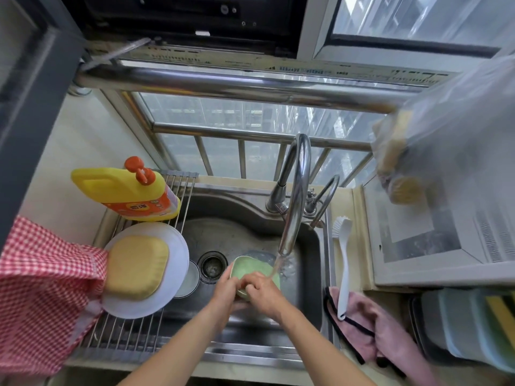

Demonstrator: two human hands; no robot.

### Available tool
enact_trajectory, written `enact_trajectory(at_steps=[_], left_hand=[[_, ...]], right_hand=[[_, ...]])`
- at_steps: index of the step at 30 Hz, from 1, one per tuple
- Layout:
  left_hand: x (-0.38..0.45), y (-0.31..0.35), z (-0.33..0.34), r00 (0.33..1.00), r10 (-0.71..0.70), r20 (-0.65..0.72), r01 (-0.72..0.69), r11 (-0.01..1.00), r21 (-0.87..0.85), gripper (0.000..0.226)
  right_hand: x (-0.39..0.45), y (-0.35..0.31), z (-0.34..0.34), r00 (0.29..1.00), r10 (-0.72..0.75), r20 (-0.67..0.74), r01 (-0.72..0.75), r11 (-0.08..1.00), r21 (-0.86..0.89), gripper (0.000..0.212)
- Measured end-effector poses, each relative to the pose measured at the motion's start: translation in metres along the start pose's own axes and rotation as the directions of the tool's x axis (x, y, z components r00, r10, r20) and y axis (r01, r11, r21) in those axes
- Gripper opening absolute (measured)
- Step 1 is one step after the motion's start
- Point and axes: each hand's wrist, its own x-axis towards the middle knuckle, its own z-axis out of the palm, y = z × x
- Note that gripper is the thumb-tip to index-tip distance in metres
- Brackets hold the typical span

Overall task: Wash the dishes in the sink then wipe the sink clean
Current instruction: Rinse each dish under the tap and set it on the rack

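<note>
Two hands (227, 285) (263, 292) hold one green dish (250, 270).

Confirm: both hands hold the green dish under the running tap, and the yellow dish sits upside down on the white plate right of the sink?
Not quite. In the head view the yellow dish and white plate sit on the rack left of the sink. Both hands, left hand and right hand, do hold the green dish under the tap.

A home kitchen, seen from above at the sink. A stainless steel sink (245, 235) sits under a curved tap (296, 190) with water running. A yellow bottle of dish soap (125, 190) stands on a wire drying rack (133, 338) beside a white plate (178, 246). A dish brush (344, 263) and pink cloth (370, 324) lie on the counter. A barred window (245, 157) is behind.
</note>
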Motion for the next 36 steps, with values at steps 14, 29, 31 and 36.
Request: enact_trajectory(at_steps=[14, 29, 31, 36], left_hand=[[0.019, -0.022, 0.007, 0.88, 0.362, 0.307, -0.453, 0.447, 0.771, 0.075], [0.019, -0.048, 0.006, 0.78, 0.328, 0.533, -0.507, -0.168, 0.846, 0.073], [0.022, -0.044, 0.003, 0.775, 0.333, 0.537, -0.518, -0.153, 0.842, 0.069], [0.04, -0.025, 0.0, 0.813, 0.291, 0.505, -0.547, 0.081, 0.833, 0.069]], right_hand=[[-0.017, 0.029, -0.015, 0.931, 0.317, -0.179, -0.087, 0.67, 0.737, 0.015], [-0.001, 0.044, 0.001, 0.924, 0.342, -0.171, -0.152, 0.737, 0.658, 0.035], [-0.001, 0.044, 0.002, 0.929, 0.331, -0.168, -0.148, 0.745, 0.651, 0.035], [-0.007, 0.043, -0.009, 0.955, 0.268, -0.124, -0.141, 0.783, 0.606, 0.021]])
